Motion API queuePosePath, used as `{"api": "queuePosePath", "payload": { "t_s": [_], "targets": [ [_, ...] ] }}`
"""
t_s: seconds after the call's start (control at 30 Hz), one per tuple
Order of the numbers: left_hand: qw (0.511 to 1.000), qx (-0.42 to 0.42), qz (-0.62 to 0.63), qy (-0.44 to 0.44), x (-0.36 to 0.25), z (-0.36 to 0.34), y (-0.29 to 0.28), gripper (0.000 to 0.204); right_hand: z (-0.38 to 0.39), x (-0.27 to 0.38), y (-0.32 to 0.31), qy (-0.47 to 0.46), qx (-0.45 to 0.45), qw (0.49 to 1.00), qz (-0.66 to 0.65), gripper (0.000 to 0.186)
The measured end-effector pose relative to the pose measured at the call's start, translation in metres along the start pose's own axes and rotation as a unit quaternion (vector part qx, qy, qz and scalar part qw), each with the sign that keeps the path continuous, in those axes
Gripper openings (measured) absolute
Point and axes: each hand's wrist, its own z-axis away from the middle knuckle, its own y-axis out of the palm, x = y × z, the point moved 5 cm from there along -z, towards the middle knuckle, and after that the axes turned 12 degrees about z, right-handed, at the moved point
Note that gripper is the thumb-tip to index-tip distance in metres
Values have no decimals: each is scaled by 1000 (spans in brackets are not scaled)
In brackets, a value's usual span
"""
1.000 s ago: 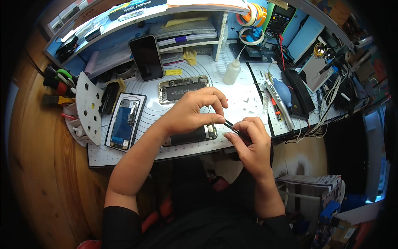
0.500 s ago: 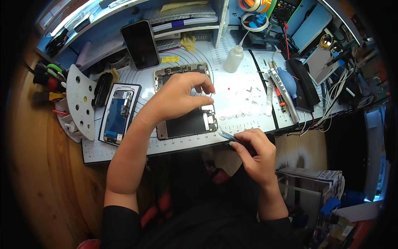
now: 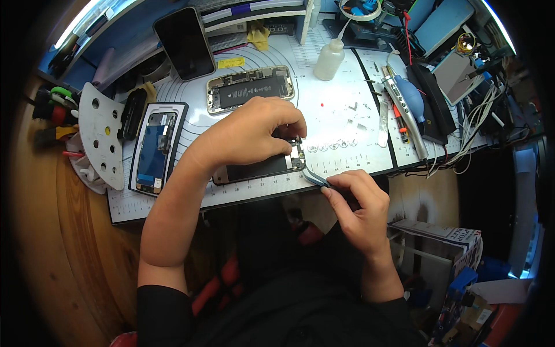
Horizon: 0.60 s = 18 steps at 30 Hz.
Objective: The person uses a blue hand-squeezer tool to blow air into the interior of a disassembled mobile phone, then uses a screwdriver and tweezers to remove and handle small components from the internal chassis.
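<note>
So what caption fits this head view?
Left hand steadies a dark rectangular opened phone on the white work mat while right hand applies metal tweezers.

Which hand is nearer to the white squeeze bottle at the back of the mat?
Left. The left hand rests on the opened phone, below-left of the white squeeze bottle; the right hand, holding tweezers, is farther down.
</note>
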Motion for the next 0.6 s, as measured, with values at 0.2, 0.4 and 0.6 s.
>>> {"api": "queuePosePath", "payload": {
  "t_s": [0.2,0.4,0.6],
  "targets": [
    [1000,4,10,3,2,-1,1,28,0,1,2,1,-6,1000,-7,17],
    [1000,18,7,6,0,-1,2,27,4,1,4,4,-16,1000,3,18],
    [999,30,-6,8,1,-1,3,28,7,2,6,-22,-34,999,30,19]
  ]
}}
